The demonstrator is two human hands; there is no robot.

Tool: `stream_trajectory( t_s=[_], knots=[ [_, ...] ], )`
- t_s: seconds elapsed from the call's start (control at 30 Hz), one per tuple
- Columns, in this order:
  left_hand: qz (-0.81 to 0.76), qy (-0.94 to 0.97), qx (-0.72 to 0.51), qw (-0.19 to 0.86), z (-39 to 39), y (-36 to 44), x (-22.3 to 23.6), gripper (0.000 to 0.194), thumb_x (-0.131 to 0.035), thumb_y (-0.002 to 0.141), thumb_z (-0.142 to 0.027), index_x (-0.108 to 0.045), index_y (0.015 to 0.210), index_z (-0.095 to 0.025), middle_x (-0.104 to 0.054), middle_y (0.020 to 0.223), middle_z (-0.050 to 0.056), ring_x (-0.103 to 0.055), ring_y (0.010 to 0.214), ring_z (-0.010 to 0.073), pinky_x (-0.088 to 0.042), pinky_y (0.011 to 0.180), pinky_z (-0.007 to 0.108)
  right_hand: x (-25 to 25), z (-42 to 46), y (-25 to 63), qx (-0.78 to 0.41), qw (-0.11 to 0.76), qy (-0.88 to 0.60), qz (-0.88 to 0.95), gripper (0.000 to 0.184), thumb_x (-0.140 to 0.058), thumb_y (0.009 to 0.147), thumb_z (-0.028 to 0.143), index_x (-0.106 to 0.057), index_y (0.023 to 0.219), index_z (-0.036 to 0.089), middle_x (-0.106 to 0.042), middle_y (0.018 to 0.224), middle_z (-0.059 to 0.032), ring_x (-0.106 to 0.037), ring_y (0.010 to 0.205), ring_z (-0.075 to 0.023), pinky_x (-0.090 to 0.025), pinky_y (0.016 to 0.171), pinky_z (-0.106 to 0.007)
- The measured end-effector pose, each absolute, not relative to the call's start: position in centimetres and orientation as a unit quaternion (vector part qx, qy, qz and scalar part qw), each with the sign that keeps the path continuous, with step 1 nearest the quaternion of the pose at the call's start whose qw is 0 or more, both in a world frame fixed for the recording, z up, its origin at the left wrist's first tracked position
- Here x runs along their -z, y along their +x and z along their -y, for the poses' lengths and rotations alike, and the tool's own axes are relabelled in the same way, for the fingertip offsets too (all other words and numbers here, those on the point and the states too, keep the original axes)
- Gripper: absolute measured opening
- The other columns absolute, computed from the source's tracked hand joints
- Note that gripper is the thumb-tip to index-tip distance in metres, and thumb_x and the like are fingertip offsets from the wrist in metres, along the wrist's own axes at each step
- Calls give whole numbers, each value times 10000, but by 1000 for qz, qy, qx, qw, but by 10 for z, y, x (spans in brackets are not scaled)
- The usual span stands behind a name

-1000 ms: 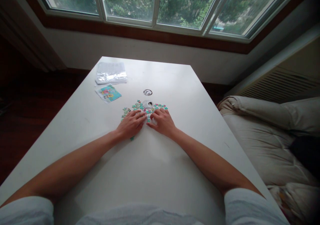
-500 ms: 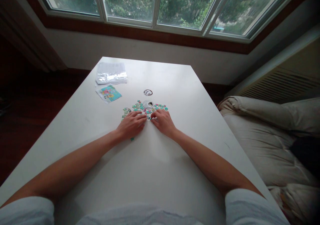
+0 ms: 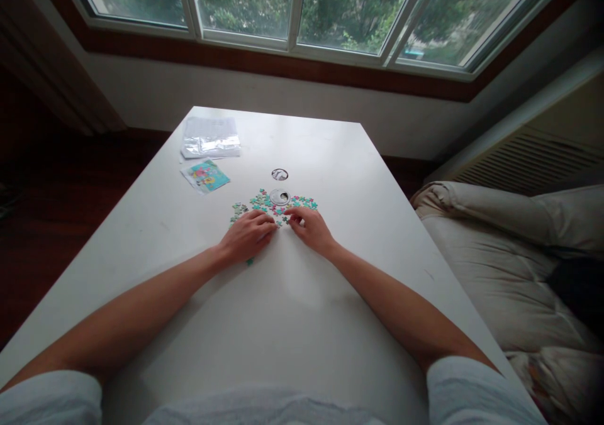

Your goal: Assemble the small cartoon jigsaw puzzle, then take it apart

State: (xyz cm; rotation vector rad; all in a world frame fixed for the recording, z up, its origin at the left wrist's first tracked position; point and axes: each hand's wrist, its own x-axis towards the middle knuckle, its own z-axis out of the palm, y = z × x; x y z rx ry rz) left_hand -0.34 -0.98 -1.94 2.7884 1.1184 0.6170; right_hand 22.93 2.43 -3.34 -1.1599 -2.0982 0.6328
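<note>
Small jigsaw puzzle pieces (image 3: 261, 200), mostly green with some pink ones, lie spread on the white table in front of my hands. My left hand (image 3: 249, 233) rests at the near left side of them, its fingers closed together and bent down at a puzzle piece (image 3: 279, 223) by the fingertips; its thumb is hidden. Opposite it, my right hand (image 3: 310, 229) has index finger and thumb apart, close to a dark green piece (image 3: 285, 219). A single green piece (image 3: 250, 261) lies by my left wrist. Two round picture discs (image 3: 280, 175) lie beyond, the nearer among the pieces.
On the far left of the white table (image 3: 302, 324) lie a clear plastic bag (image 3: 211, 138) and a colourful picture card (image 3: 206, 176) in a wrapper. A padded beige seat (image 3: 491, 268) stands to the right. Windows (image 3: 245, 4) and a wall are beyond the table.
My right index finger has straightened and parted from the thumb, and a dark green piece now shows beside it. My left hand has hardly moved.
</note>
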Motion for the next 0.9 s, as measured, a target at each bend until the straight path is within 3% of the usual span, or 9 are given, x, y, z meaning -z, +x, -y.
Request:
stream_trajectory(
  t_s=[0.4,0.9],
  knots=[
    [-396,886,-235,45,8,-7,22,220,-518,971,-201,-705,1087,-212,-721,1156,64,-601,1116,227,-503,1008,412,28,-22,229,-205,291,-436,826,288,-582,887,102,-748,1080,237,-700,903,-26,-595,822,-168,-439,839,-303],
    [-367,906,-206,51,10,-6,23,252,-516,985,-230,-686,1171,-240,-701,1152,57,-565,1107,237,-465,1021,425,29,-22,228,-239,312,-460,796,196,-620,826,110,-706,960,225,-694,769,19,-607,732,-149,-439,779,-282]
  ],
)
